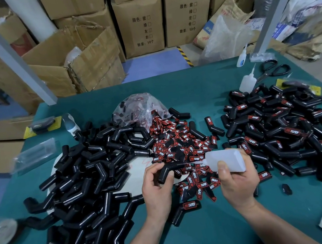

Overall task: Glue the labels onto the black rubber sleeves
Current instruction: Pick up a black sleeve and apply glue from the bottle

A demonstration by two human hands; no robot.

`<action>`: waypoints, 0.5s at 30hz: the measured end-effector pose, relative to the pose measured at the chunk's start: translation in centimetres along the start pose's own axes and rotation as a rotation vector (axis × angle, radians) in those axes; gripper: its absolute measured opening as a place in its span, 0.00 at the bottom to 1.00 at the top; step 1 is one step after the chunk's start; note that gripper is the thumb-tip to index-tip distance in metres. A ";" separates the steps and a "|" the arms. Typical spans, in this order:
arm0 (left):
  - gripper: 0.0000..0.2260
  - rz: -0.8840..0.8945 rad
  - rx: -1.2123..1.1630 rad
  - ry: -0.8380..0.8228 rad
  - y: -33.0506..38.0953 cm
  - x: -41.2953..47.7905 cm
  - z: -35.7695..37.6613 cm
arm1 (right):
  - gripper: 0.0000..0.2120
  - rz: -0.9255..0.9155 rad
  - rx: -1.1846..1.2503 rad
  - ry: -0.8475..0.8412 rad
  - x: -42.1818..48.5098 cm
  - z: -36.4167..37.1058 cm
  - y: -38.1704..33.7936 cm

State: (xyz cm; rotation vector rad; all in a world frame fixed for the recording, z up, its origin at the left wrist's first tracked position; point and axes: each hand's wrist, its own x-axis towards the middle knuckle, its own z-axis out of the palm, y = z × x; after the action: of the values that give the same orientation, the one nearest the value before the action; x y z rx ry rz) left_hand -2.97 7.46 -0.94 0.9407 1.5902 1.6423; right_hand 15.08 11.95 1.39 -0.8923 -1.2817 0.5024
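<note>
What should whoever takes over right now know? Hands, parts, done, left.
Left hand grips a bare, bent black rubber sleeve. Right hand grips the glue bottle, nozzle tip at that sleeve.
Unlabelled sleeves: big pile on the left. Loose labels: centre heap. Labelled sleeves: pile on the right.
Done: the right pile. Left: label the held sleeve, then the left pile.

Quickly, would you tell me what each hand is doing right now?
Left hand: holding a black rubber sleeve.
Right hand: gripping the glue bottle.
</note>
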 end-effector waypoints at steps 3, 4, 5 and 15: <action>0.16 0.011 -0.004 -0.009 0.1 -0.1 0.0 | 0.16 -0.013 0.000 -0.018 -0.1 0.1 -0.1; 0.16 0.013 -0.005 -0.010 0.0 -0.1 0.0 | 0.17 -0.015 -0.002 -0.019 -0.1 0.1 -0.2; 0.16 0.012 -0.008 -0.010 0.0 -0.1 0.0 | 0.17 -0.019 -0.005 -0.017 -0.1 0.1 -0.2; 0.17 0.010 -0.017 0.013 -0.3 0.0 0.0 | 0.17 -0.018 0.004 0.002 0.2 0.0 -0.3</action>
State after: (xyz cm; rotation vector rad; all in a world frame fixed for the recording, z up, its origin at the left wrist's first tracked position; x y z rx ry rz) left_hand -2.95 7.43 -1.26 0.9327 1.5800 1.6697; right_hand 15.03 11.91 1.78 -0.8771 -1.2853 0.4896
